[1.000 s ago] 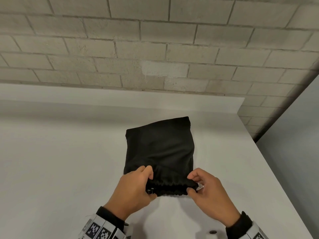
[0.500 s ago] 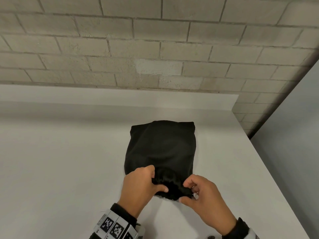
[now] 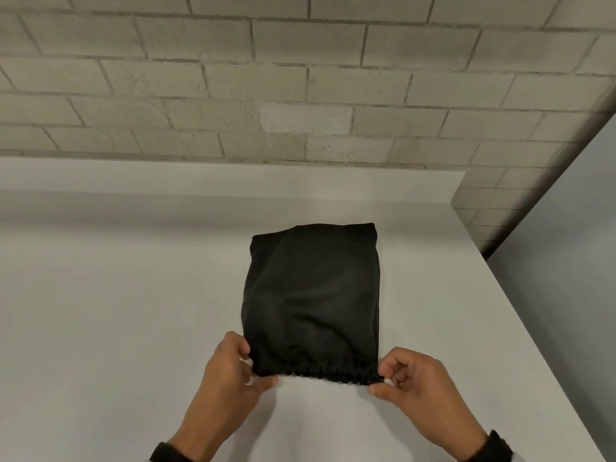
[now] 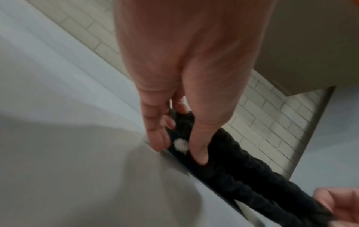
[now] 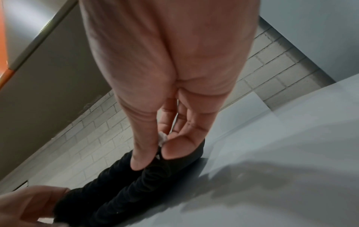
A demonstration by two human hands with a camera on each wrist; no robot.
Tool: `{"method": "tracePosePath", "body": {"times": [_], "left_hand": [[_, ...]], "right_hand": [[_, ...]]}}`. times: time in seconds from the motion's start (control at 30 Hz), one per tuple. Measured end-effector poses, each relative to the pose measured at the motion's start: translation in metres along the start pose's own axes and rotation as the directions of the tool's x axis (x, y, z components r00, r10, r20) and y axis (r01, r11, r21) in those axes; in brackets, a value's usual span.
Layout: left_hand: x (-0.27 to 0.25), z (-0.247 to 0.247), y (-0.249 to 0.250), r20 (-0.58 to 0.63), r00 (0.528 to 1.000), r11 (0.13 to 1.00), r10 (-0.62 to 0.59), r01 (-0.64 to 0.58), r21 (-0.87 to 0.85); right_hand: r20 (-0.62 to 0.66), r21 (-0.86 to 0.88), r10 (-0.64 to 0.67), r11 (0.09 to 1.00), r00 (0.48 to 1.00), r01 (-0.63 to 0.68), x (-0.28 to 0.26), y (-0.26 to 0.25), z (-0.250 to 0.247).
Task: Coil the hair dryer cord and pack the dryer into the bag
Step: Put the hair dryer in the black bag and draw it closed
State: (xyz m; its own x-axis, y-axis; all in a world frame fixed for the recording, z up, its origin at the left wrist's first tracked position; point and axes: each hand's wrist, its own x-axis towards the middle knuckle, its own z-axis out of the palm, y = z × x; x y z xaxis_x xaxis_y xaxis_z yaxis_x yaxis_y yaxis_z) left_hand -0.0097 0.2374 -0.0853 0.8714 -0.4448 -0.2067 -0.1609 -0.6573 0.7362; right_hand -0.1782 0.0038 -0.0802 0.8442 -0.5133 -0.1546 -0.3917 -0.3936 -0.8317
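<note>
Pinching black bag [image 3: 311,295] mouth corners, lower centre | left hand [image 3: 230,378] thumb and fingers grip left corner | right hand [image 3: 420,388] nips right | white table [image 3: 100,311]

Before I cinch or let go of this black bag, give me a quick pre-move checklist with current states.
1. Left hand grips the mouth's left corner: ok.
2. Right hand pinches the right corner: ok.
3. Gathered mouth of the bag cinched shut: not ok, it spans both hands.
4. Dryer and cord fully inside: cannot tell, fabric hides the contents.
5. Bag rests flat on the table, away from its edge: ok.
</note>
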Motion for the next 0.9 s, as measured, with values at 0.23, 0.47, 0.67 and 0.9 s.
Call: {"method": "tracePosePath", "body": {"times": [0.23, 0.47, 0.67, 0.9], "left_hand": [[-0.01, 0.006, -0.008, -0.089, 0.995, 0.979, 0.053, -0.07, -0.192], [-0.005, 0.002, -0.009, -0.023, 0.998, 0.951, -0.053, 0.044, -0.307], [-0.008, -0.032, -0.019, 0.143, 0.99, 0.976, 0.001, 0.031, -0.216], [-0.013, -0.053, -0.029, 0.108, 0.988, 0.989, 0.113, -0.101, -0.113]], "right_hand": [[0.041, 0.046, 0.027, 0.999, 0.999, -0.029, -0.002, 0.001, 0.004], [0.039, 0.038, 0.033, 0.999, 0.999, -0.034, -0.002, -0.001, 0.008], [0.005, -0.011, -0.001, 1.0, 1.0, 0.001, -0.003, 0.003, -0.007], [0.024, -0.177, -0.114, 0.977, 0.993, 0.116, -0.007, 0.005, -0.022]]}}
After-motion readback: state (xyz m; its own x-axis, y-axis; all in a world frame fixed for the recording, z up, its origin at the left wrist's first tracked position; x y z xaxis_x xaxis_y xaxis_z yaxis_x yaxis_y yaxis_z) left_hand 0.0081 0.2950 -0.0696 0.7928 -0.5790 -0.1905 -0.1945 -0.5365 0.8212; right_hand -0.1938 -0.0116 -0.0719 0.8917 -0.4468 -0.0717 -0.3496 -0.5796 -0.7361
